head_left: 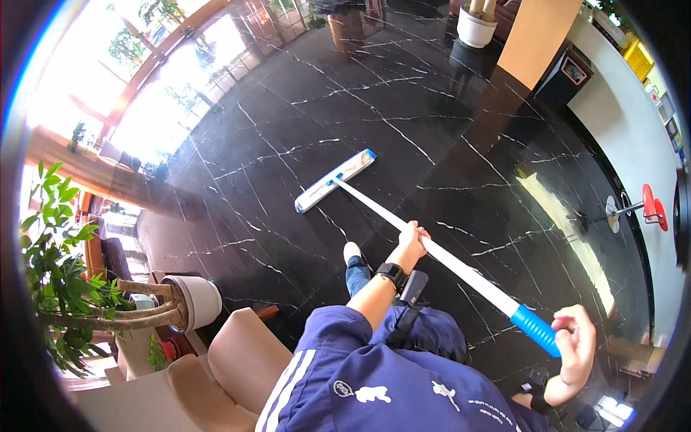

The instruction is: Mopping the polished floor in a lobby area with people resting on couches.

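Observation:
A flat mop lies across my front, its long white pole point(468, 272) running from the far left to the near right. Its white head with blue ends point(335, 180) rests on the dark floor. Wrapped round the middle of the pole is my left hand point(412, 243), a black band on its wrist. My right hand point(576, 344) curls loosely at the pole's blue grip point(535, 330), thumb against its end; the palm side is partly hidden. One shoe point(352, 251) shows behind the mop head.
The floor point(389, 108) is glossy black with white veins. At left stand a potted plant point(198, 302) and beige chairs point(248, 353). A red stool point(651, 207) and a white counter point(612, 93) line the right, with a black box point(563, 78) by a pillar point(536, 39).

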Action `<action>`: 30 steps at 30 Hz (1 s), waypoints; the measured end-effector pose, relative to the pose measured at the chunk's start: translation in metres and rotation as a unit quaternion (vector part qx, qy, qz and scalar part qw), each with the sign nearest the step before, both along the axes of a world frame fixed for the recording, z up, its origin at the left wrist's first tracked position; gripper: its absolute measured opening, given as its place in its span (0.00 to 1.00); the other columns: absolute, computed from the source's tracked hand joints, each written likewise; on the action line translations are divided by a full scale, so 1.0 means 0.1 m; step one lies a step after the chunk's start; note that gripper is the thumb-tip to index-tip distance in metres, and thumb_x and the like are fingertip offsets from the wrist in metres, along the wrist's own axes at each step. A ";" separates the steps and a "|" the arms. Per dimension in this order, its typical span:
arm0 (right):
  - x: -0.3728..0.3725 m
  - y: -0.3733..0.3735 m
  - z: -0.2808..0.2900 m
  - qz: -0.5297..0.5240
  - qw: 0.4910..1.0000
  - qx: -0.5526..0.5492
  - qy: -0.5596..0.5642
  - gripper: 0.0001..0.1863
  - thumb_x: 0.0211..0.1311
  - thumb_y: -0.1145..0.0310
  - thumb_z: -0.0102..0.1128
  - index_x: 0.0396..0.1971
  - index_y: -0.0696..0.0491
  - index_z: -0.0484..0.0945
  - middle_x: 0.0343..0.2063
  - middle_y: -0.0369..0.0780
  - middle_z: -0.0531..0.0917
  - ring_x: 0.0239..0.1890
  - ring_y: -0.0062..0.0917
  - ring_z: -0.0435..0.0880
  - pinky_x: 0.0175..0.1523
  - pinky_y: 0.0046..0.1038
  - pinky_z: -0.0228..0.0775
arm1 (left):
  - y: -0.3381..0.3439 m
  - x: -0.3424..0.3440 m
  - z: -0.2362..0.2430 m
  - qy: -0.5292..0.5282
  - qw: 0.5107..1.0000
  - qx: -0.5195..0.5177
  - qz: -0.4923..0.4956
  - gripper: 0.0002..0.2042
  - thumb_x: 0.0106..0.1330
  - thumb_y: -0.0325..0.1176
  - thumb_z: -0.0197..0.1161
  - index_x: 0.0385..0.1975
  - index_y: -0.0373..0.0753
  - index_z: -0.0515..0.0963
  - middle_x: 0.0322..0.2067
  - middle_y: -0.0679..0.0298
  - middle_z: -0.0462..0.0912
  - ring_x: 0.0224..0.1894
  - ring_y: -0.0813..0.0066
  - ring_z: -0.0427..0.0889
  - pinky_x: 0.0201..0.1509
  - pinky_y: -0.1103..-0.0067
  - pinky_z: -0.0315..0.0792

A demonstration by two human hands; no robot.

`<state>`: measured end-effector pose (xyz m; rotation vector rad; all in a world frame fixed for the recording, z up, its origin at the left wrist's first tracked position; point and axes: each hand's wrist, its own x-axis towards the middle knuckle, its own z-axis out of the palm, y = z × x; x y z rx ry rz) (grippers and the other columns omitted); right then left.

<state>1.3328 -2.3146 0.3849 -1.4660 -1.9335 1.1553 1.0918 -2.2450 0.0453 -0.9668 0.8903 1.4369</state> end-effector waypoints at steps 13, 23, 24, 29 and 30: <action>-0.93 0.34 -0.54 -0.027 0.996 -0.083 -0.004 0.05 0.46 0.76 0.47 0.16 0.61 0.69 0.17 0.35 0.68 0.10 0.11 0.66 0.11 0.12 0.55 | 0.37 -1.03 -0.43 0.211 0.977 -0.022 -0.009 0.09 0.53 0.33 0.52 0.19 0.40 0.60 0.09 0.67 0.62 0.09 0.80 0.63 0.10 0.84 0.60; -2.19 0.86 -0.59 0.049 0.994 -0.064 0.069 0.05 0.43 0.79 0.44 0.14 0.59 0.70 0.20 0.34 0.67 0.13 0.09 0.61 0.15 0.11 0.50 | 0.76 -2.01 0.01 0.241 0.968 0.004 -0.072 0.04 0.52 0.27 0.49 0.18 0.38 0.63 0.09 0.65 0.64 0.09 0.77 0.65 0.12 0.81 0.63; -2.29 0.89 -0.66 0.068 0.995 -0.055 0.055 0.05 0.42 0.79 0.44 0.15 0.59 0.70 0.20 0.34 0.67 0.13 0.09 0.61 0.16 0.10 0.50 | 0.78 -2.14 -0.04 0.240 0.968 0.005 -0.067 0.04 0.52 0.27 0.49 0.18 0.38 0.63 0.09 0.65 0.64 0.09 0.77 0.65 0.12 0.81 0.63; -2.89 0.97 -0.94 0.070 0.995 -0.036 0.068 0.04 0.42 0.80 0.44 0.16 0.59 0.70 0.20 0.34 0.67 0.14 0.09 0.61 0.17 0.11 0.51 | 0.94 -2.85 -0.42 0.276 0.958 0.003 -0.081 0.07 0.49 0.25 0.46 0.26 0.38 0.55 0.10 0.63 0.63 0.08 0.75 0.64 0.09 0.80 0.62; -3.01 1.02 -0.96 0.066 0.995 -0.042 0.067 0.04 0.42 0.80 0.43 0.16 0.59 0.69 0.20 0.34 0.67 0.14 0.09 0.61 0.17 0.11 0.51 | 0.99 -2.96 -0.39 0.273 0.959 0.006 -0.079 0.07 0.49 0.25 0.46 0.26 0.38 0.55 0.10 0.63 0.63 0.08 0.75 0.64 0.09 0.80 0.62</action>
